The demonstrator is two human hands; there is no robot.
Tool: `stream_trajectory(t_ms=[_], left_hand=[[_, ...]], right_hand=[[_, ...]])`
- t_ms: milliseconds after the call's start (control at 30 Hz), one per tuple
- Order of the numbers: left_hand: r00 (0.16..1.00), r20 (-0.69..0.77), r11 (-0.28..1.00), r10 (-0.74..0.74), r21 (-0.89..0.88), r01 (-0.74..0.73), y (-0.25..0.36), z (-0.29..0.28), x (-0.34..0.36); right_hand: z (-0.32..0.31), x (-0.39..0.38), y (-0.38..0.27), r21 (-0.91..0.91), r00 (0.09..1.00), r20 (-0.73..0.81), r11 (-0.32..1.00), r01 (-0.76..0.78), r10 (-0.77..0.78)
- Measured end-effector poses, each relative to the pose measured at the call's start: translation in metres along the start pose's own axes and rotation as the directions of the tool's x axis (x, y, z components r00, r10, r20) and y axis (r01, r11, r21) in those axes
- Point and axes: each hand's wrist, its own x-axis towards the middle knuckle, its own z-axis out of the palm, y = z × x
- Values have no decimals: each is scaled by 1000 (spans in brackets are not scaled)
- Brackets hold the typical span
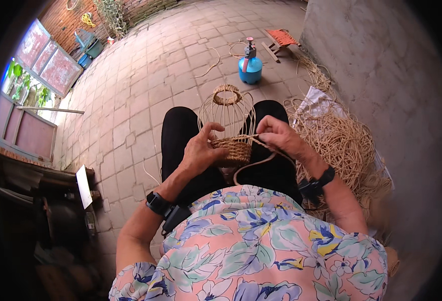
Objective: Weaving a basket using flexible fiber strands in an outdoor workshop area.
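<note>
Pink floral shirt [261, 246]: nearest, with a dark band on each wrist beyond its hem.
Black trousers [176, 133]: both knees spread beyond the shirt.
Ribbed frame [233, 152]: between the thighs, held by the left hand; tan weave fills its near part, bare pale ribs run on to a cord-wrapped ring [227, 94] at its far end.
Left hand [202, 150]: curved around the left side of the weave, thumb pressed on the near face, one finger lifted beside the ribs.
Right hand [280, 135]: fingertips together, pinching the working cord [255, 164] just right of the weave; slack loops toward the lap.
Weaving step: judged to be a row in progress along the weave's far edge.
Next move: likely calls for passing the cord around another rib and drawing it snug, the left hand steadying the frame.
Tangled cord heap [334, 143]: right of the knees, beside the grey wall.
Blue pump sprayer [251, 69]: beyond the knees on the paving.
Orange-topped stool [283, 37]: farther, to the right.
</note>
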Motion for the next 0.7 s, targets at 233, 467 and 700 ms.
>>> stream_trajectory(t_ms=[233, 467, 700], left_hand=[[997, 32, 997, -64, -33, 65, -13, 0, 1], [997, 68, 1000, -22, -4, 23, -5, -7, -1], [996, 48, 996, -72, -54, 74, -5, -9, 2]], right_hand=[[-142, -35, -32, -982, 801, -184, 79, -169, -570], [-8, 15, 4, -789, 847, 84, 485, 378, -524], [21, 32, 14, -838, 834, 95, 409, 362, -544]])
